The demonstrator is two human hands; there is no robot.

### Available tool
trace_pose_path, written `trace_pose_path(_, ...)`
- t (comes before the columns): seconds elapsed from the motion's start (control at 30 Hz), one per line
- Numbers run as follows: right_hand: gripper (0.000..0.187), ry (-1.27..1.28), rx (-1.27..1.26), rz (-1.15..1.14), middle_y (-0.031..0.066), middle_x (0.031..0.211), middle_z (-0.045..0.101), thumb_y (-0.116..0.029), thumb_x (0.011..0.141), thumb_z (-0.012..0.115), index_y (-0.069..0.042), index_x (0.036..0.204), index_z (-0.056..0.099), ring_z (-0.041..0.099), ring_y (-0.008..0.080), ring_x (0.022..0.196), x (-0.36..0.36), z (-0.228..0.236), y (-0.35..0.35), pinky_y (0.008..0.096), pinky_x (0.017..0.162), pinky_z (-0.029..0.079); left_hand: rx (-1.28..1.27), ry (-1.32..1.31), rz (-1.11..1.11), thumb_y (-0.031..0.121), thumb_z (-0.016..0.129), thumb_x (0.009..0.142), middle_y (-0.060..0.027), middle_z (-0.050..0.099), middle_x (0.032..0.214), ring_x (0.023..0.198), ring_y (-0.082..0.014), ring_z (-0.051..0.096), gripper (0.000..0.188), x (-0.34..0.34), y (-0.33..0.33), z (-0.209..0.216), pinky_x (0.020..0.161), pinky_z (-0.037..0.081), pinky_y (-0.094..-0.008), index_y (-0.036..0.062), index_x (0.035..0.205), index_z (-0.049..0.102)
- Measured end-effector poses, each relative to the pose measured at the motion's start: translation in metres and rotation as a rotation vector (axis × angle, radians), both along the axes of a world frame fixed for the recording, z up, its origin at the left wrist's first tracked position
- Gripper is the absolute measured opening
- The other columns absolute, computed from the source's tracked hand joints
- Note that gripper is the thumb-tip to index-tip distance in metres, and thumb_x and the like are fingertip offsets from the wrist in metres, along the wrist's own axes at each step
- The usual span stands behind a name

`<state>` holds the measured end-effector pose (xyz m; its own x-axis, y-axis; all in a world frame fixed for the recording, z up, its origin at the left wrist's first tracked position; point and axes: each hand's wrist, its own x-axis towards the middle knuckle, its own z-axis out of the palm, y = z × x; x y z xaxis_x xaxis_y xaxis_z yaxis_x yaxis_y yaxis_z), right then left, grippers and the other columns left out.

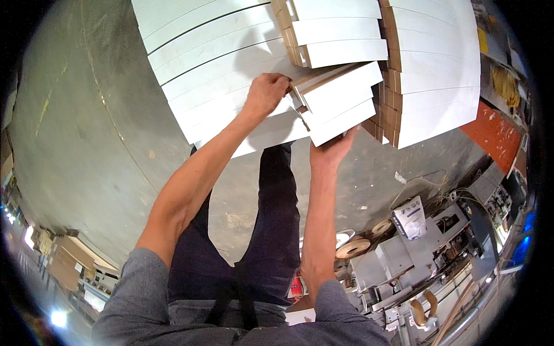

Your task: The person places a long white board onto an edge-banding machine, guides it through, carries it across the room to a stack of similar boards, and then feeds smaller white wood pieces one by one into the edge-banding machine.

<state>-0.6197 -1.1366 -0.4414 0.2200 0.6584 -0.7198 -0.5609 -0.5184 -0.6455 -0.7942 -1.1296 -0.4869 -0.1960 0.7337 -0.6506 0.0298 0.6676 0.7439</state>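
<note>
My right hand [337,147] grips the near side of a small group of white boards [343,101] with brown edges. Its thumb and fingers are partly hidden under them. The group sits tilted, its boards staggered at the left end. At that end my left hand [268,95] is closed, fingertips bent in against the board ends; whatever is between them is hidden. Beneath both hands lies a broad layer of white boards [213,75] side by side. Just beyond the held group stands another stack of white boards [346,40].
A taller stack of white boards [438,75] rises on the right. Behind it lies an orange-red panel [495,135]. At lower right, machinery [398,259] stands with a white bag [410,218], tape rolls [353,248] and a loose cable on the grey floor [92,132].
</note>
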Motion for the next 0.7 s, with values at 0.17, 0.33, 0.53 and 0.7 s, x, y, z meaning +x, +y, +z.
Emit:
trace_pose_path(0.17,0.063,0.045,-0.022,0.018,0.0059,0.143,0.047,-0.059,0.098,0.038,-0.016,0.145,0.04,0.049,0.0267,0.128,0.022,-0.014,0.01,0.0445,0.101,0.046,-0.096,-0.198,0.199,0.025,0.056,0.088,-0.006,0.063,0.075,0.071,-0.016,0.056,0.037,-0.011,0.023,0.017,0.066,0.044,-0.0292,-0.0045,0.106,0.071)
trace_pose_path(0.33,0.066,0.166,0.022,0.014,0.0069,0.146,0.043,-0.06,0.098,0.039,-0.015,0.147,0.037,0.046,0.028,0.131,0.023,-0.024,0.01,0.0433,0.103,0.045,0.01,-0.412,0.316,0.014,0.063,0.08,-0.0114,0.067,0.102,0.092,-0.0192,0.06,0.041,-0.015,0.018,0.018,0.085,0.049,-0.0314,-0.0022,0.118,0.067)
trace_pose_path(0.53,0.071,0.076,0.076,0.071,0.0062,0.148,0.04,-0.061,0.096,0.042,-0.013,0.149,0.034,0.042,0.0261,0.134,0.022,-0.017,0.008,0.0421,0.105,0.043,-0.038,-0.44,0.188,0.024,0.067,0.084,-0.0109,0.067,0.098,0.094,-0.0199,0.059,0.04,-0.015,0.004,0.029,0.082,0.047,-0.0341,0.0003,0.117,0.069)
trace_pose_path(0.7,0.069,0.066,0.072,0.102,0.0066,0.147,0.042,-0.06,0.099,0.036,-0.014,0.15,0.031,0.043,0.025,0.134,0.021,-0.024,0.008,0.0415,0.106,0.043,-0.073,-0.266,0.134,0.041,0.072,0.085,-0.0128,0.068,0.092,0.091,-0.022,0.06,0.049,-0.01,0.014,0.021,0.079,0.046,-0.0368,-0.0008,0.111,0.071)
